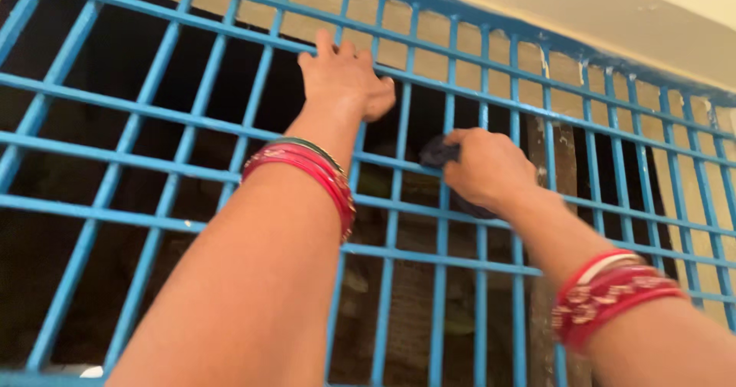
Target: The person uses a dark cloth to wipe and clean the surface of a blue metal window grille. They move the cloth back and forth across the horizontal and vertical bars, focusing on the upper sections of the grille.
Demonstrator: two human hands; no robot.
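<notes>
1. The left hand point(345, 77) is hooking its fingers over a bar of the blue window grille point(184, 138), bracing.
2. The right hand point(487, 165) is clenching a dark cloth point(438, 152) against a bar.
3. The cloth is looking soft and light, probably best bunched in the fist.

- Window grille point(192, 138): bright blue paint, square lattice pattern.
- Bangles, left wrist point(307, 168), 9 o'clock of cloth: red, one green.
- Bangles, right wrist point(606, 295), 5 o'clock: red, white-flecked.
- Cloth point(438, 153): dark navy.
- Wall point(659, 27), 1 o'clock: pale cream.

window: blue metal grille point(153, 119) — dark behind | wall point(659, 19): beige — sunlit
</notes>
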